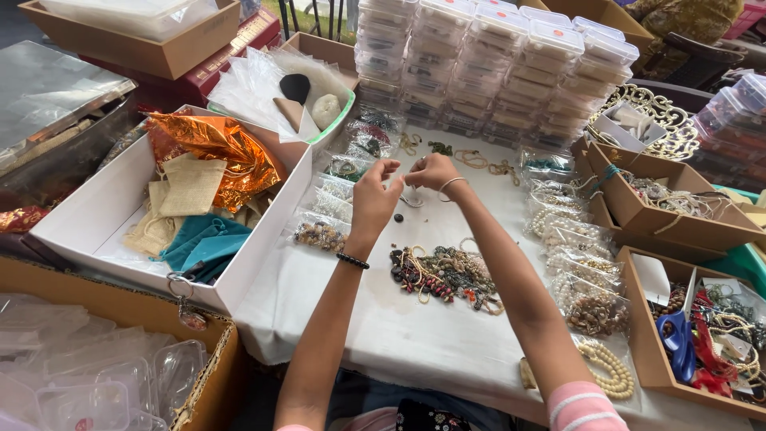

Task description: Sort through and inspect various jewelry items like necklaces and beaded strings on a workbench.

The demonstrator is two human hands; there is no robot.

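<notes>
— What are the hands busy with, there in the middle of the frame?

— Both are raised just above the white table (pixel 383 335). The left hand (pixel 375 195) has thumb and forefinger pinched together, the other fingers fanned up; the right hand (pixel 431 170) is curled shut on a thin metal ring (pixel 413 198) that hangs below it. What the left pinches is too small to tell, maybe a bead or a thread end.

— So which step, would you say?

— Threading or fastening, I judge: a fine piece being brought to the ring. The next move calls for steady fingertips and a close meeting of the two hands.

— And the stock?

— A heap of loose beaded strands (pixel 445 275) lies lower centre, one dark bead (pixel 398 217) just under the hands. Bagged beads (pixel 582 287) line the right; stacked clear boxes (pixel 487 64) stand at upper centre, a white box of pouches (pixel 120 215) at left.
</notes>
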